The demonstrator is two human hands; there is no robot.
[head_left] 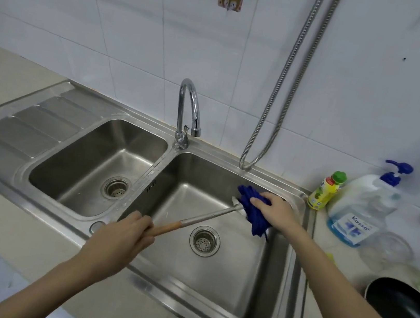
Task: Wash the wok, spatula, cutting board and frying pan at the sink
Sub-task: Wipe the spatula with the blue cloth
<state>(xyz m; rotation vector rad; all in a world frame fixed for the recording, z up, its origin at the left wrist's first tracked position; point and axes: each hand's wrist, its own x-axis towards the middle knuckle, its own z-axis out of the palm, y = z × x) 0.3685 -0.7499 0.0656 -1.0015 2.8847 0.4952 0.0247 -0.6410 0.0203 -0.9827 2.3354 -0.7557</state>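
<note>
The double sink point(295, 253) is the landmark here. Over its right basin the left hand point(120, 238) has its fingers point(139, 223) curled tight round the wooden end of the spatula point(203, 216), whose metal shaft slants up and away toward the basin's far right corner. There the right hand point(274, 210) presses a bunched blue cloth point(252, 211) against the spatula's blade; its fingers are bent over the cloth and clasp it, and a tail of the cloth hangs down inside the basin. Only a pale edge of the blade shows beside the cloth.

The right basin holds nothing else but its round drain strainer point(204, 241) in the floor. The left basin point(98, 166) likewise holds only its own strainer. The tap point(189, 109) stands behind the divider between the two basins, its spout turned toward the right one; no water shows running. A flexible metal hose point(282, 88) hangs down the tiled wall to the back rim of the right basin.

On the worktop point(337, 262) to the right of the sink, a yellow bottle with a green cap point(327, 190) stands at the far corner, and just beside it a clear pump bottle point(365, 209) with a blue pump, holding blue liquid only low down. Nearer than that, a clear glass jar point(388, 251); what it holds cannot be made out. The black frying pan point(404, 307) sits at the sink's near right, partly behind the right forearm.
</note>
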